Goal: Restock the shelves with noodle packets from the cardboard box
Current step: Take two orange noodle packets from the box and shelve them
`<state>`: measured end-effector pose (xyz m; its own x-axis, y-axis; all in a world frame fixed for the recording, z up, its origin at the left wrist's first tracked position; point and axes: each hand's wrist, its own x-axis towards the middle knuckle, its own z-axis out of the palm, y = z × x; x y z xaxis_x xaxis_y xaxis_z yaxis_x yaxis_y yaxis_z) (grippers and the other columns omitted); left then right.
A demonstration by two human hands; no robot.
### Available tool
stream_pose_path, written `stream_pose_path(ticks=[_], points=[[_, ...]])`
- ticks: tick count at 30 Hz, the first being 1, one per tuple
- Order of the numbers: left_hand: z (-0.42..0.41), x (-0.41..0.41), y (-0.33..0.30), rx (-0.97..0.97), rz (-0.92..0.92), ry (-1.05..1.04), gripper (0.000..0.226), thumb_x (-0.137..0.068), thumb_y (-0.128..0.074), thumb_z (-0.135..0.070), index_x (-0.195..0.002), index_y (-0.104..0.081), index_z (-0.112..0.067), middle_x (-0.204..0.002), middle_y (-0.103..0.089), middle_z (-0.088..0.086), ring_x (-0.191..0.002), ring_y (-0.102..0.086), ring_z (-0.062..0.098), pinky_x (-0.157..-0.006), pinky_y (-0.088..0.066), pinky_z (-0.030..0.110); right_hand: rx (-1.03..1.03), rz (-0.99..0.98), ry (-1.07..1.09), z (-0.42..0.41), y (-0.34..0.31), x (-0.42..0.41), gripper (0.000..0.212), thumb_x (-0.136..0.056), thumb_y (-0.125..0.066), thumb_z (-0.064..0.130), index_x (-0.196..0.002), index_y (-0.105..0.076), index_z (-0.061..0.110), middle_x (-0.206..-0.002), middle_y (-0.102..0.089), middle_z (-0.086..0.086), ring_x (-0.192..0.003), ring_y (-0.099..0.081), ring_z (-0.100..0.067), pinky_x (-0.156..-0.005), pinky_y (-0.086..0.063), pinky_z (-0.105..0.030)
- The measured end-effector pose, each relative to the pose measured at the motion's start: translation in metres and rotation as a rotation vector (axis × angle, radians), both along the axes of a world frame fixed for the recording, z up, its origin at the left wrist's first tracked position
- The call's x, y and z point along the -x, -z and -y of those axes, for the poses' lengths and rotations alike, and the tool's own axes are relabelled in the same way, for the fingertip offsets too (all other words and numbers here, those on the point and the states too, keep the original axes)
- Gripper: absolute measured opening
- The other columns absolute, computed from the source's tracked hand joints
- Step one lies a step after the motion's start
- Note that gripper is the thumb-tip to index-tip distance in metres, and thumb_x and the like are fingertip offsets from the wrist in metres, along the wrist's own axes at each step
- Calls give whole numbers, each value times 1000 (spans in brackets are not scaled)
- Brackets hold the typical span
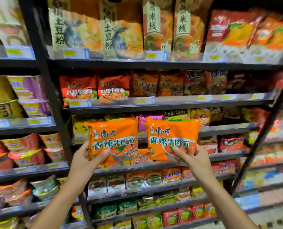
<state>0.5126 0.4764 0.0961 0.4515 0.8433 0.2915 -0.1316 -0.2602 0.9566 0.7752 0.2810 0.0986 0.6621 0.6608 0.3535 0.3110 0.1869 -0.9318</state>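
Orange plastic noodle packet (113,139) pinched at its lower edge by left hand (84,160); matching orange packet (172,140) gripped likewise by right hand (194,158). Both upright, side by side, narrow gap between, before black metal shelves (154,106) crammed with packets. Blurred price labels (79,103); no cardboard box visible.

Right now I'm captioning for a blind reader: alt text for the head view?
Two hands each hold up an orange noodle packet, left and right, before stocked store shelves of colourful noodle packs.
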Motion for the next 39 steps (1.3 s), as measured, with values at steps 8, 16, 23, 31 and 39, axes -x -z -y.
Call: stream_pose_path(ticks=[8, 16, 23, 31, 39], points=[[-25, -92, -18, -53, 23, -16, 42, -80, -77, -22, -120, -63, -25, -109, -74, -9, -99, -71, 9, -74, -59, 21, -44, 5, 8, -28, -25, -84, 13, -82, -80, 18, -93, -74, 13, -84, -78, -2, -82, -75, -18, -71, -55, -25], [-64, -183, -60, -127, 126, -76, 41, -78, -77, -20, -116, -65, -26, -105, -75, -11, -97, -71, 7, -73, -57, 17, -64, 26, -38, -57, -70, -182, 16, -84, -78, 17, -98, -74, 11, -87, -78, -1, -81, -74, -16, -67, -55, -23], [-75, -226, -85, -177, 96, -51, 38, -82, -76, -23, -118, -64, -22, -106, -75, -9, -97, -72, 10, -72, -57, 18, -67, -1, -44, -86, -77, -225, 23, -83, -79, 25, -104, -75, 17, -94, -79, -1, -88, -75, -19, -78, -60, -32], [-101, -249, -123, -42, 108, -12, 35, -88, -70, -25, -120, -65, -11, -109, -75, 5, -102, -72, 23, -81, -57, 29, -77, -72, -165, -116, -92, -253, 27, -84, -76, 29, -109, -73, 19, -101, -78, 1, -94, -74, -18, -83, -54, -35], [-121, -282, -132, -109, -25, -142, 30, -85, -76, -25, -110, -65, -12, -95, -77, 3, -87, -74, 15, -66, -54, 16, -101, -52, -229, -130, -104, -269, 24, -84, -76, 26, -106, -75, 17, -101, -78, 0, -94, -74, -18, -89, -55, -39]])
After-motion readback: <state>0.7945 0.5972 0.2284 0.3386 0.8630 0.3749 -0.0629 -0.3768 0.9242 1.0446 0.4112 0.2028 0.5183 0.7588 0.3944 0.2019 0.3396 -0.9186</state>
